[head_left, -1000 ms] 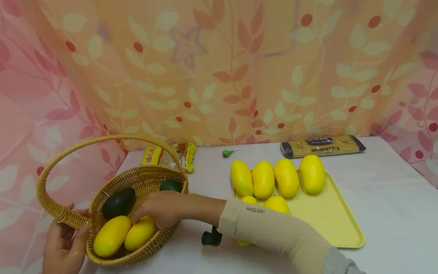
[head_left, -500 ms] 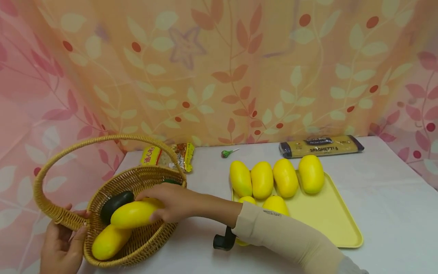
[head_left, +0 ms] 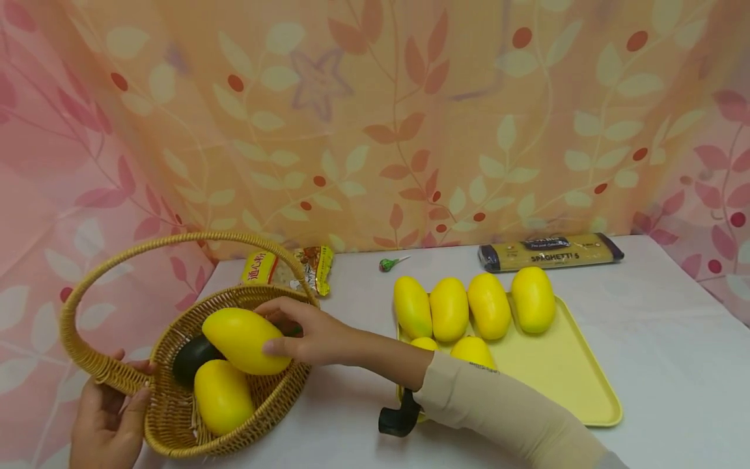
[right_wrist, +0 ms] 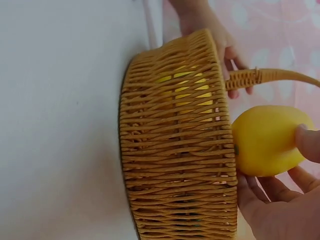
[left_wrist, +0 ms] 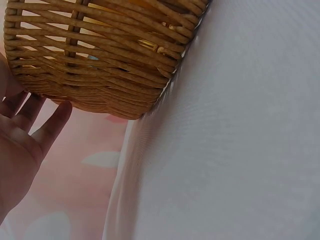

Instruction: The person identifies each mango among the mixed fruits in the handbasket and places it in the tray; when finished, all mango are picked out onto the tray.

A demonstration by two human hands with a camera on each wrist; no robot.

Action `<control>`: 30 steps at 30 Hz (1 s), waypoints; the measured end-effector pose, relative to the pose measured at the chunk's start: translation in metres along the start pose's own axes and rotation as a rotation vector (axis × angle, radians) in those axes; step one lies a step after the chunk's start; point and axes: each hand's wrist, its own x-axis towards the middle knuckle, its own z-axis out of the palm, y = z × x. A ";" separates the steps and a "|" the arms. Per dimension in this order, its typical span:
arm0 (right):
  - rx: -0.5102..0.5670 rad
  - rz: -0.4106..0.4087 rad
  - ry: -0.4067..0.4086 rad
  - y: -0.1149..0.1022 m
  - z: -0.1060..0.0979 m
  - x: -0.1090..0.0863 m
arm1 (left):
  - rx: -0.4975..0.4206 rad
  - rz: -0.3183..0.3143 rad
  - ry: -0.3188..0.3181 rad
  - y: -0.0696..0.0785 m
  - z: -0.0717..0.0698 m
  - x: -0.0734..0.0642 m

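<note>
In the head view my right hand (head_left: 307, 329) grips a yellow mango (head_left: 246, 340), thumb on the near side and fingers on the far side. The mango is raised above the wicker basket (head_left: 278, 412). Below it in the basket lie a second mango (head_left: 224, 398) and a dark avocado (head_left: 190, 361), partly covered. Something green shows in part behind the right hand. My left hand (head_left: 108, 413) holds the basket's rim at the handle's base. From the right wrist view, the held mango (right_wrist: 270, 140) is just over the rim, with fingers beneath it.
Right of the basket, a yellow tray (head_left: 562, 378) bears several mangoes, some hidden by my right sleeve (head_left: 504, 404). A lollipop (head_left: 387, 264), a spaghetti pack (head_left: 553, 253) and a printed food bag (head_left: 322, 270) lie along the back by the curtain (head_left: 363, 130).
My right hand has lifted the mango up out of the basket's bottom and tilted it. The second mango has rolled and shifted right. The left hand stays in place.
</note>
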 end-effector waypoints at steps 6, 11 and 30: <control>0.207 0.087 0.023 -0.008 -0.005 -0.013 | 0.035 -0.017 -0.008 -0.001 0.000 0.000; 0.231 0.108 0.088 -0.013 -0.010 -0.026 | 0.010 -0.001 -0.004 0.000 0.000 0.000; 0.275 0.046 0.304 -0.031 -0.054 -0.093 | -0.003 0.008 0.002 0.000 0.000 -0.001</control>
